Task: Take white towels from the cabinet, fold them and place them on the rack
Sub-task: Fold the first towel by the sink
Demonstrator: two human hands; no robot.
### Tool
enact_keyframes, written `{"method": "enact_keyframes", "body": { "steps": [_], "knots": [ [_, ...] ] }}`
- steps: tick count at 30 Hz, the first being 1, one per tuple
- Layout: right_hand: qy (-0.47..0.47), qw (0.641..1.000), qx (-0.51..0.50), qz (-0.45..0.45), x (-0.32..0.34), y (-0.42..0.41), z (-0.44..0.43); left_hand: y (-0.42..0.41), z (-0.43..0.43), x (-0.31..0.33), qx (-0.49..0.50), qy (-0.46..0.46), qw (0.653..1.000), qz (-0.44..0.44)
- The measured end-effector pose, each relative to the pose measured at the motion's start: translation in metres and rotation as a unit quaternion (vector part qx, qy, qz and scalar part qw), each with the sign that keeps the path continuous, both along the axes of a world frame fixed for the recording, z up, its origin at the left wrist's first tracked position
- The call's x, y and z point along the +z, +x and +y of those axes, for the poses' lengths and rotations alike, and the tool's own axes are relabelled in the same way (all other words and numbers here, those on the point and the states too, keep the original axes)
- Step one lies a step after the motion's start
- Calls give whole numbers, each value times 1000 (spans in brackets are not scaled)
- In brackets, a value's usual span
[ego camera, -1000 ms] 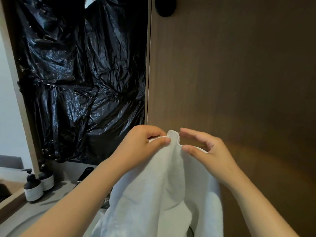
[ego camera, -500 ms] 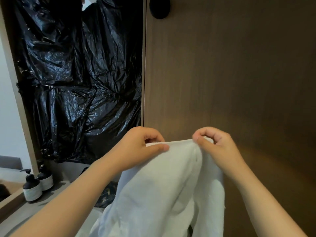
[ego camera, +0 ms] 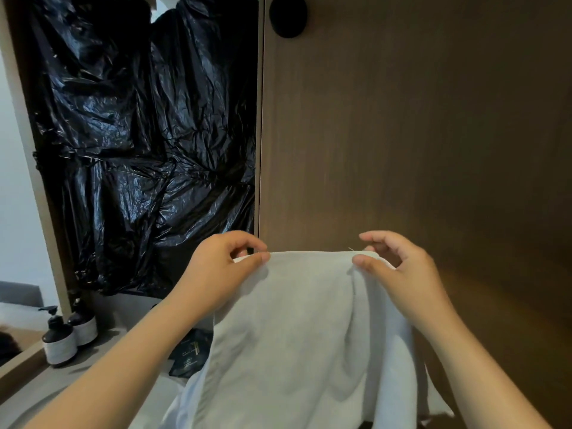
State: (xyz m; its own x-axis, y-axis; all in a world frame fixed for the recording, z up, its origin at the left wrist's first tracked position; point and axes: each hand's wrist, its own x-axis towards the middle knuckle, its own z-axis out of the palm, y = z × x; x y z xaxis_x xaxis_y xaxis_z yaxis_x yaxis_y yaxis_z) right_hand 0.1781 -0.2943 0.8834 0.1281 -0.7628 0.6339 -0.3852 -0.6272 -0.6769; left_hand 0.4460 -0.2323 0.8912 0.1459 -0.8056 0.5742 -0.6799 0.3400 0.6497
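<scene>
Before a wood cabinet door [ego camera: 418,134], over the grey counter [ego camera: 62,385], left hand [ego camera: 216,270] and right hand [ego camera: 399,274] pinch the white towel [ego camera: 303,329]

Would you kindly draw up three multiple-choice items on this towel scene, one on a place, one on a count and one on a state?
1. Where is the black plastic sheeting relative to the wooden panel?
A) right of it
B) left of it
C) below it

2. How many pump bottles stand on the counter?
A) one
B) two
C) four

3. How is the white towel held?
A) top edge pinched by the left hand and the right hand, the rest hanging
B) folded flat on the counter
C) balled up in one hand

Answers:
1 B: the sheeting fills the opening left of the panel.
2 B: two dark bottles stand side by side at lower left.
3 A: each hand pinches the top edge, which stretches between them.
</scene>
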Motion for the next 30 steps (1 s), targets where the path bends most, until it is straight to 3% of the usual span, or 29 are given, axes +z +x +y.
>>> {"method": "enact_keyframes", "body": {
  "steps": [11, 16, 23, 30],
  "knots": [
    [3, 995, 74, -63, 10, 10, 7, -16, 7, -7, -26, -37, 999, -26],
    [21, 989, 119, -82, 11, 29, 14, -36, 5, -12, -91, -11, 995, -44],
    [-1, 990, 116, -81, 18, 48, 18, -59, -1, -16, -175, 15, 983, 49],
    [-5, 992, 88, -89, 13, 44, 15, -52, -4, -21, -183, -2, 977, 110]
  ]
}}
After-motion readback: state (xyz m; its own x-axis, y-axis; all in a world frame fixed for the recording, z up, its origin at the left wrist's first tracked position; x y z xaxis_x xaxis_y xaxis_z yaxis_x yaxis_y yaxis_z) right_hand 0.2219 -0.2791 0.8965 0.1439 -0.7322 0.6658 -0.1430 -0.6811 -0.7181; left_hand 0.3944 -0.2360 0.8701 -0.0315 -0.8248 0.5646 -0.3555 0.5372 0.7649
